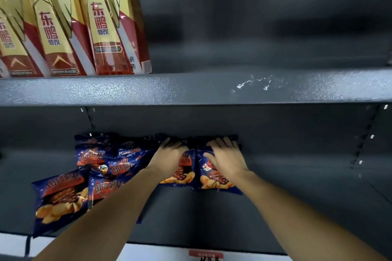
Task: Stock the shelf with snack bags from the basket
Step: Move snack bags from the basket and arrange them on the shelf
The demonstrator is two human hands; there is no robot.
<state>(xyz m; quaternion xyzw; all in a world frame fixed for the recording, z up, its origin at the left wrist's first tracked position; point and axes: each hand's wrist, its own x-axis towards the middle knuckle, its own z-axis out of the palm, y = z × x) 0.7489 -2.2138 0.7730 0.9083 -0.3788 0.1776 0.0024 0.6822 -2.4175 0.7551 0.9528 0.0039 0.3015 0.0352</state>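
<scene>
Left hand (169, 154) and right hand (226, 155) each lie spread on a snack bag (214, 178) just beside its twin (183, 172). Both bags' long axes point at the shelf (297, 197) back; bare shelf lies right of the right hand.

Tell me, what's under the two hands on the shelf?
Blue chip bags: the left hand rests on one bag, the right hand on another. The bags' covered parts can't be seen.
</scene>
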